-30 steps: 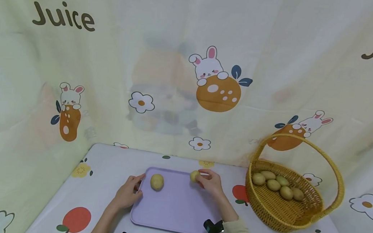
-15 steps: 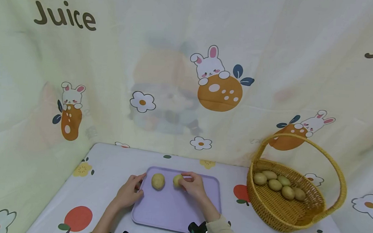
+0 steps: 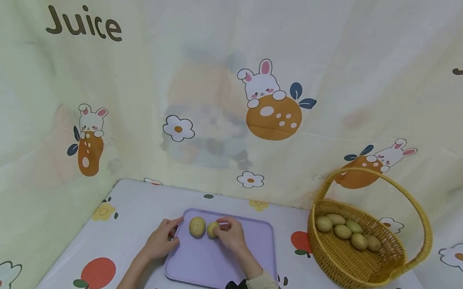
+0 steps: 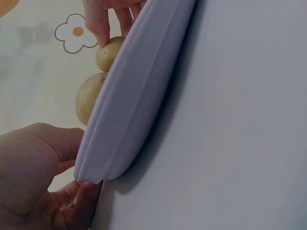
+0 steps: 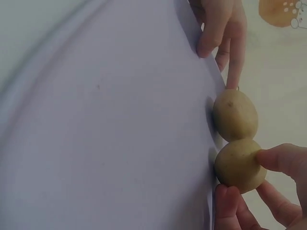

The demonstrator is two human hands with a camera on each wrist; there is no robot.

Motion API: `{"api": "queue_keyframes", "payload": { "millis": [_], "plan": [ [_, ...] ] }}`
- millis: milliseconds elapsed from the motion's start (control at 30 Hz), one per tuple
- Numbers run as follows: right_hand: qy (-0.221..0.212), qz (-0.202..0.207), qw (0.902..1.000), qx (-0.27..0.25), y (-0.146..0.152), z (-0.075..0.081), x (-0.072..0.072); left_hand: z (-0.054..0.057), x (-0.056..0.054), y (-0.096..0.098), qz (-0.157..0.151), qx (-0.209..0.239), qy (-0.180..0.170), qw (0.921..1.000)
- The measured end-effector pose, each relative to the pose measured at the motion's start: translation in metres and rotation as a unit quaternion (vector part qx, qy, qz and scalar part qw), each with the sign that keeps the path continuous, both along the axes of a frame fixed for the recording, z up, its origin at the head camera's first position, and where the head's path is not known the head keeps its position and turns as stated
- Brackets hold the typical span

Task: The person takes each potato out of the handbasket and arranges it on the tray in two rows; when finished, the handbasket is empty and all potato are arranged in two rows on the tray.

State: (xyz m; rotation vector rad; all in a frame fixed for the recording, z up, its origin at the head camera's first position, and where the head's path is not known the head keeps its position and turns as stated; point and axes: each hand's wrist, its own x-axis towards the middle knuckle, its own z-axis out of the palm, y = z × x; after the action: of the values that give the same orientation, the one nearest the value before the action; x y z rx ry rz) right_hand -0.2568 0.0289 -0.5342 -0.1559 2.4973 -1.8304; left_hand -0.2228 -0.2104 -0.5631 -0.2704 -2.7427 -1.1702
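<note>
A lilac tray (image 3: 203,265) lies on the table, and my left hand (image 3: 161,239) grips its left rim, thumb above and fingers curled at the outer edge. Near the tray's upper left rests a potato (image 3: 197,227). Just right of it, my right hand (image 3: 232,236) pinches a second, smaller potato (image 3: 211,230) between thumb and fingers. In the right wrist view the held potato (image 5: 238,165) appears to touch the other potato (image 5: 235,114). The left wrist view shows the tray's outer side (image 4: 129,105) hiding part of both potatoes.
To the right stands a yellow wicker basket (image 3: 337,277) with a tall arched handle, holding several potatoes (image 3: 343,232). A printed cloth (image 3: 97,273) covers the table. Behind it hangs a curtain (image 3: 211,89) with rabbit and fruit drawings.
My right hand has carried the smaller potato leftward across the tray, from near its right back edge to beside the other potato. The left hand has stayed on the tray's rim.
</note>
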Motion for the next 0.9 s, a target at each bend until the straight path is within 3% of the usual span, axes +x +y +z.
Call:
{"api": "queue_keyframes", "payload": {
  "millis": [467, 900],
  "plan": [
    [0.004, -0.004, 0.9998, 0.022, -0.0020, 0.0089, 0.0021, -0.0001, 0.0011, -0.0010, 0.001, 0.004, -0.001, 1.0000],
    [0.015, -0.016, 0.9995, 0.024, -0.0004, 0.0067, -0.0025, -0.0010, 0.0008, -0.0011, 0.000, 0.006, 0.006, 1.0000]
  ]
}}
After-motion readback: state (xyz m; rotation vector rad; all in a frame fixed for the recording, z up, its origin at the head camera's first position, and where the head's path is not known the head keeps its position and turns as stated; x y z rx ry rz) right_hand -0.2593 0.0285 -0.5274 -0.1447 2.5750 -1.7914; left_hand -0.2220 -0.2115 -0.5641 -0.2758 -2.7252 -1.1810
